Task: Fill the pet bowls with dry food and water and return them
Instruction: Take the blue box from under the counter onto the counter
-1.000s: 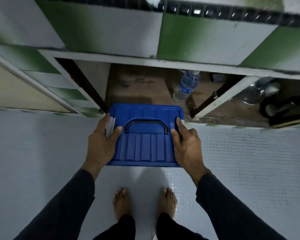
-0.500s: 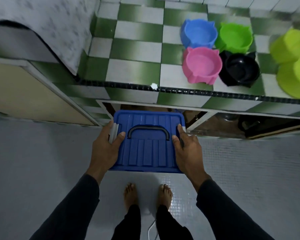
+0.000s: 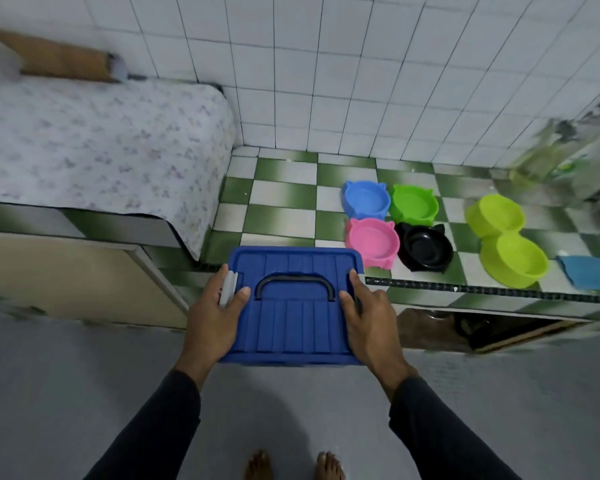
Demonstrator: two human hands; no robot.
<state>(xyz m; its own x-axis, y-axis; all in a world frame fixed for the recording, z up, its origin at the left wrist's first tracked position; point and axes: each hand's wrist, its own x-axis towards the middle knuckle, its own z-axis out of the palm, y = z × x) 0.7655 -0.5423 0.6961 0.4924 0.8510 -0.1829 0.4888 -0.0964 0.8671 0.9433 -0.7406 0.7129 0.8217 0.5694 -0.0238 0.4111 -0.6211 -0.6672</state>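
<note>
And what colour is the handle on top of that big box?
Black, on a blue lid; the handle shows best in the head view.

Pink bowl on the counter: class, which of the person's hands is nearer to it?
Right. The right hand grips the blue box just below the pink bowl; the left hand holds the box's far side.

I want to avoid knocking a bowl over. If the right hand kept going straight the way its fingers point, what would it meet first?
Probably the pink bowl, which lies just beyond the right hand past the blue box corner; depth is unclear, so it might pass above it.
</note>
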